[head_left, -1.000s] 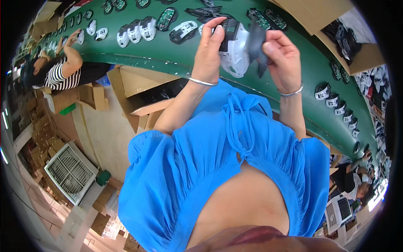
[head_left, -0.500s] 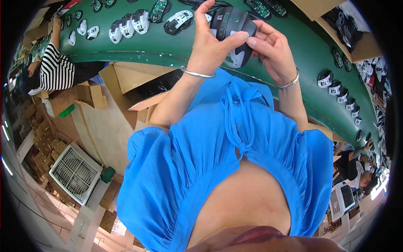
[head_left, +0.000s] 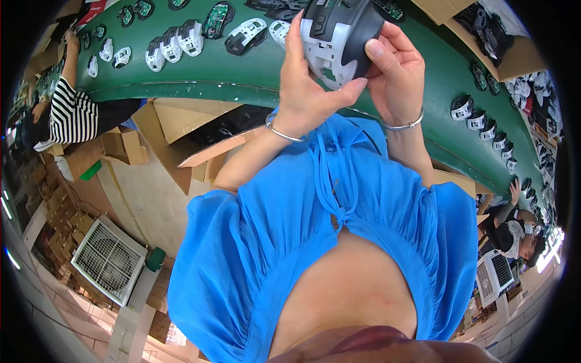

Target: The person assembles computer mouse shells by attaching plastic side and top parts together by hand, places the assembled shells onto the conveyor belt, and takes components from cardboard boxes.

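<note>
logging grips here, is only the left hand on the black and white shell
No, the left hand and the right hand both hold the black and white shell, from opposite sides.

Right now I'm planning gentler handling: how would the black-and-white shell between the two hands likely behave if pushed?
The black-and-white shell looks stiff, its moulded walls firmly curved. Openings in its white part suggest it's fairly light. That rounded outline may let it rock.

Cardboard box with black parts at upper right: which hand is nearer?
Right: the right hand is left of the box; the left hand is farther left, both holding a white-and-black shell.
</note>
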Demonstrator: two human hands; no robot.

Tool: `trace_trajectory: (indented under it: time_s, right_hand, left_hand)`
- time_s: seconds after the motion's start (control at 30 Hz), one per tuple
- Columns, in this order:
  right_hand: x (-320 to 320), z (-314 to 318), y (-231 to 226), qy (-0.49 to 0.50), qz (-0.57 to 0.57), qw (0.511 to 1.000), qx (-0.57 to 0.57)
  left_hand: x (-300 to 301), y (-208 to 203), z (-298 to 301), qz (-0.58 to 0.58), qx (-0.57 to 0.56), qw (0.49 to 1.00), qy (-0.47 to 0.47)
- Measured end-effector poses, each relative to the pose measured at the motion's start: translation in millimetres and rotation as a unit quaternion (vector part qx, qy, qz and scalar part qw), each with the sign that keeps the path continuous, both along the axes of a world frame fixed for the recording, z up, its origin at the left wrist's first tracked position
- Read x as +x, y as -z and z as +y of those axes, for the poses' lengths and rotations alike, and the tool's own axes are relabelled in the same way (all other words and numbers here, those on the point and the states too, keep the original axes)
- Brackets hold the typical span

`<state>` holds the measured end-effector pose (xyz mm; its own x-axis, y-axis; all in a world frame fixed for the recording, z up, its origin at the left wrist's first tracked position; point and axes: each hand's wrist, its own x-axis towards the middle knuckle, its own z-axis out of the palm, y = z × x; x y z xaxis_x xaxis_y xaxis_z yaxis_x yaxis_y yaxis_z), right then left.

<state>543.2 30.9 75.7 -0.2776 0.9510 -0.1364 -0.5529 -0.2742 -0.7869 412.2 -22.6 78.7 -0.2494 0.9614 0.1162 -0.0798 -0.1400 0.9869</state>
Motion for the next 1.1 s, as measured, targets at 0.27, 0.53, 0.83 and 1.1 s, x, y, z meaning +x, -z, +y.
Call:
trace_trajectory:
  time_s: [0.27,0.53,0.83,1.1]
  right_hand:
    - [15,9,-28,-0.144,-0.068,0.984,0.079]
    - [26,27,-27,-0.246,-0.045,0.968,0.005]
    - [35,26,43,-0.209,0.022,0.968,-0.140]
    - [196,54,118,-0.042,-0.160,0.969,-0.181]
  left_hand:
    - [-34,-7,-4,0.242,0.083,0.965,0.052]
    - [-43,-16,-7,0.258,0.068,0.948,0.176]
    - [-21,38,13,0.198,-0.054,0.968,0.143]
    - [8,115,6,0.266,-0.047,0.941,0.205]
